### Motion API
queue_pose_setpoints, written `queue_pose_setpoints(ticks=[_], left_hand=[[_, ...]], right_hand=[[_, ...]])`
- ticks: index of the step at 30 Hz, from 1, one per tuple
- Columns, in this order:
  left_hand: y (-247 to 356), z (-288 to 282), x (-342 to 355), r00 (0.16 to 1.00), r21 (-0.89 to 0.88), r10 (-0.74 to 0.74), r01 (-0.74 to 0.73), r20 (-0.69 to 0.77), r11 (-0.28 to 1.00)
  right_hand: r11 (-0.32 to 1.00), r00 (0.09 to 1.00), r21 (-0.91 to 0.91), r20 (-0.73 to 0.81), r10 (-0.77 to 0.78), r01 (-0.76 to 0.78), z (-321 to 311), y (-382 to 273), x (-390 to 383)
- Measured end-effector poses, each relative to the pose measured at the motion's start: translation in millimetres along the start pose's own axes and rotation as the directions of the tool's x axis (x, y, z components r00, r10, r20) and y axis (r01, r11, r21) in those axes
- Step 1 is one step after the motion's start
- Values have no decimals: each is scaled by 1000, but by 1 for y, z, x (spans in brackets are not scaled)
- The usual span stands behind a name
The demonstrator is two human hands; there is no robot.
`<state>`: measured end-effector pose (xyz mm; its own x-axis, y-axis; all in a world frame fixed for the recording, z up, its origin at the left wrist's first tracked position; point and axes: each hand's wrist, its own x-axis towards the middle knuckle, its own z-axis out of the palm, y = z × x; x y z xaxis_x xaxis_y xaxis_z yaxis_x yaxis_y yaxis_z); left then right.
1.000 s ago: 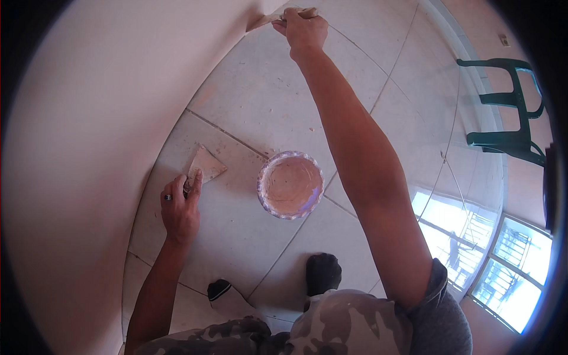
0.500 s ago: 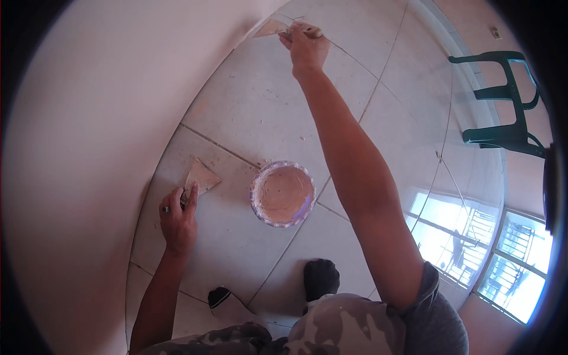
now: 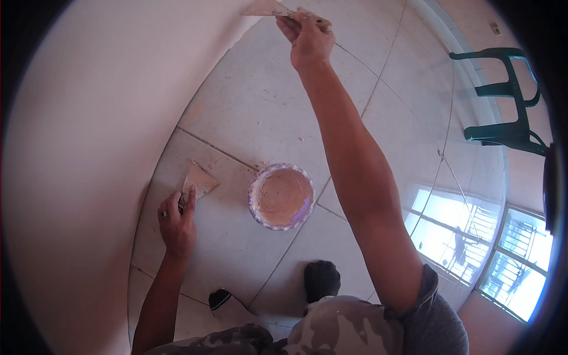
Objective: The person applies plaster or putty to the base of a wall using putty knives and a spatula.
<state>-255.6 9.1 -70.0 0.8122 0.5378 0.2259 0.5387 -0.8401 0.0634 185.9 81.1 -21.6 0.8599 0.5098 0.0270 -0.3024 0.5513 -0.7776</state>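
the right hand (image 3: pixel 310 44) is wrapped round the handle of a scraper (image 3: pixel 265 8), arm stretched far forward, its blade turned left toward the wall (image 3: pixel 106 136) – whether it touches is hard to tell. the left hand (image 3: pixel 177 228) grips a second scraper (image 3: pixel 200 180) low over the floor (image 3: pixel 231 112), index finger laid along the blade, likely to steady it. the bowl (image 3: pixel 252 207) of pinkish paste (image 3: pixel 284 192) sits on the tiles between the left scraper and the right forearm, presumably so both hands can reach it.

the wall's curved foot bounds the left side; the left hand is near it. the socked feet (image 3: pixel 322 278) edge the near side – the widest stretch of tile runs rightward, toward the green chair (image 3: pixel 500 135).
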Motion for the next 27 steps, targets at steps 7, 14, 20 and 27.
queue_pose_setpoints(ticks=[7,14,20,27], left_hand=[[1,4,1,1000,-1,4,-4,3,1000],[4,3,3,1000,-26,4,-4,1,1000],[1,1,0,1000,-8,2,-1,12,1000],[3,4,1,1000,1,-1,1,7,1000]], right_hand=[[990,998,-137,-41,-41,35,-11,2,4],[994,998,-112,-61,-23,16,2,14,8],[998,997,53,-77,-30,34,-9,-22,14],[971,992,-236,-129,8,-39,-13,17,25]])
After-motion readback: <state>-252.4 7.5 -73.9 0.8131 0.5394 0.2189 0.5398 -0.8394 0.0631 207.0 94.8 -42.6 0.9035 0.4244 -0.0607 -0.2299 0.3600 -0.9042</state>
